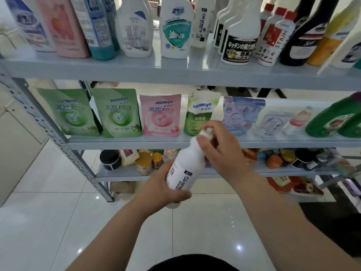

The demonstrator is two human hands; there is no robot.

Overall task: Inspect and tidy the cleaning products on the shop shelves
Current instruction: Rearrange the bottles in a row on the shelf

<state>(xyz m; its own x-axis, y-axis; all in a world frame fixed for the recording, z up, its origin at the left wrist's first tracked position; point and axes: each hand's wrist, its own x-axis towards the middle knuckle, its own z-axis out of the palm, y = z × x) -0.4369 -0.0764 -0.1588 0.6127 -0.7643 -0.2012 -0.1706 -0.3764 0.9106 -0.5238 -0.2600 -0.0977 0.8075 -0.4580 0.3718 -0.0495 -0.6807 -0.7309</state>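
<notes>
- Left grip [166,184]: fingers and thumb wrapped round the lower body of the white bottle [186,165], label facing up.
- Right grip [220,151]: fingers curled round the bottle's cap end, thumb on the neck.
- White bottle: tilted, cap up and to the right, held clear of the rack in front of the middle shelf [121,142]. Opaque, so fill level can't be read.
- Middle shelf: four standing pouches in a row, two green pouches [68,112], a pink pouch [161,116], then a white-green pouch [201,112] just behind the cap. Blurred packs and a green jug [332,122] further right.
- Top shelf [175,73]: crowded with upright bottles; a matching white bottle [202,22] stands set back, bare shelf in front of it.
- Lower shelf [119,174]: jars and tins [144,163], partly hidden by the hands.
- Open tiled floor [58,212] below and to the left; slanted rack post [48,130] at the left edge.
</notes>
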